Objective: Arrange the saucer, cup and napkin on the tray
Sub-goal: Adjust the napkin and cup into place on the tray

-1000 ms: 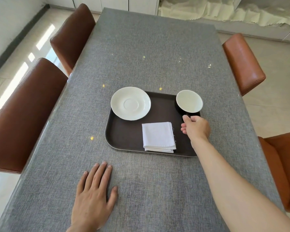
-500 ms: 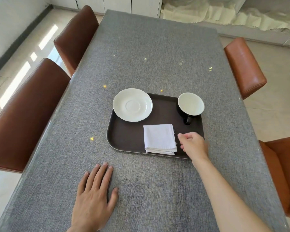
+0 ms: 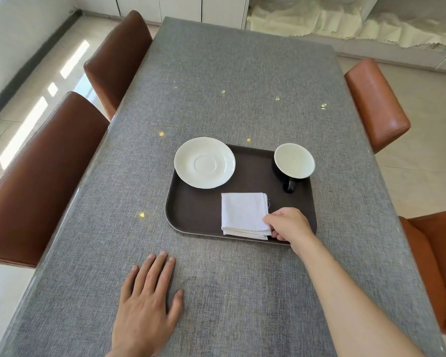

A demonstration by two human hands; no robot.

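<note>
Left hand (image 3: 146,302) flat on the grey worktop (image 3: 216,73), palm down, fingers spread, holding nothing, well clear of the tray (image 3: 191,215). Saucer (image 3: 204,162) sits at the tray's far-left corner, its rim overhanging the tray edge; looks like glazed ceramic, so stiff, slick, chippable. Take it by the rim with thumb on top and lift, don't drag. Folded white napkin (image 3: 243,215) lies at the near-middle of the tray, near edge close to the tray lip. Soft, light, several layers; likely to unfold or fan if lifted by one corner, so pinch through all layers or slide it flat. Right hand (image 3: 286,224) is at the napkin's near-right corner, grip closed on the edge: thumb on top, fingers seemingly tucked under, though the underside contact is hidden. Cup (image 3: 294,161) stands upright at the far-right corner, dark outside, white inside, handle (image 3: 289,186) pointing toward the person. Probably rigid, breakable and heavier than the rest; handle is the obvious hold.
</note>
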